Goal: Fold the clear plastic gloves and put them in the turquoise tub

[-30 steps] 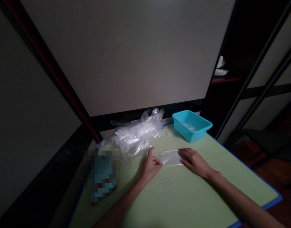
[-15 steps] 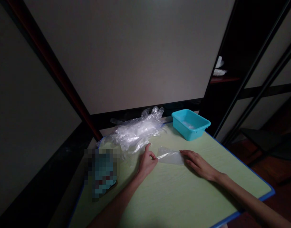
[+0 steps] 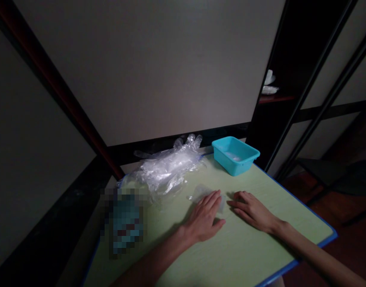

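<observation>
A folded clear plastic glove lies on the green table, partly covered by my left hand. That hand is flat across it, fingers stretched forward and thumb out to the side. Just to the right, my right hand rests on the tabletop with loosely bent fingers, a small gap from the plastic and nothing in its grasp. Behind them is a heap of clear disposable plastic gloves, some with fingers sticking up at the back.
A turquoise plastic basin with something clear inside stands at the back right of the green table, which has a blue edge. A blurred-out greenish object lies at the left. A pale panel rises behind the table.
My left hand has gone from pinching the plastic's left end to lying flat over it, further right. The plastic now looks shorter. My right hand has come off its right end.
</observation>
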The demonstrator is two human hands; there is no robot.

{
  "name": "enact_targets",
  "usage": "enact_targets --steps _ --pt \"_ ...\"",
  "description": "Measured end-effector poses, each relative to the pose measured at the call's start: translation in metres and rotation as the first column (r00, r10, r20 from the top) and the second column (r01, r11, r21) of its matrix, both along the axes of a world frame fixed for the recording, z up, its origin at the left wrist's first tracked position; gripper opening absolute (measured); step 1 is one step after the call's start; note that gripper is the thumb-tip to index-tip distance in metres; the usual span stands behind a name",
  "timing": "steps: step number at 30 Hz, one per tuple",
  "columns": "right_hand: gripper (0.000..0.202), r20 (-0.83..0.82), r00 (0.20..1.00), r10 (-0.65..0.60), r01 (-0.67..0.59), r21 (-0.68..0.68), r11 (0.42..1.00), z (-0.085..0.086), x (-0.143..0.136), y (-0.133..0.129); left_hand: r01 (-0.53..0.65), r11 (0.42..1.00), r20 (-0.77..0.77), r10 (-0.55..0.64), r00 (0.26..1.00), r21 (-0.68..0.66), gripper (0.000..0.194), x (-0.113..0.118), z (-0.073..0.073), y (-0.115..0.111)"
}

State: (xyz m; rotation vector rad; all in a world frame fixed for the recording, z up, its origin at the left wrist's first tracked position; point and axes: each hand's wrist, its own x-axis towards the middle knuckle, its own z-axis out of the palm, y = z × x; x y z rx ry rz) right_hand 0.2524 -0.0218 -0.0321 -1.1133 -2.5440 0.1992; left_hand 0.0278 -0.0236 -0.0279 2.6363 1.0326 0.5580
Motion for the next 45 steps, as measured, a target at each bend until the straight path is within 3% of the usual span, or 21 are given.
enact_targets --steps 3,8,28,45 --pt "0.034 0.049 0.999 -0.008 0.008 -0.002 1.000 0.004 -0.004 0.000 0.084 0.996 -0.110 -0.085 0.990 -0.016 0.065 0.006 -0.001 0.003" --pt "0.037 0.065 0.998 -0.009 0.009 -0.005 1.000 0.008 -0.007 -0.001 0.095 0.995 -0.189 -0.094 0.977 -0.002 0.068 0.005 -0.007 0.007" --pt "0.044 0.093 0.995 -0.029 0.026 0.038 0.999 0.003 -0.005 0.001 0.054 0.994 -0.282 -0.025 0.959 0.098 0.070 0.006 -0.014 0.006" --pt "0.043 0.069 0.997 -0.019 0.018 0.017 1.000 0.004 -0.005 0.002 0.079 0.995 -0.308 -0.056 0.950 0.064 0.072 0.001 -0.009 0.000"
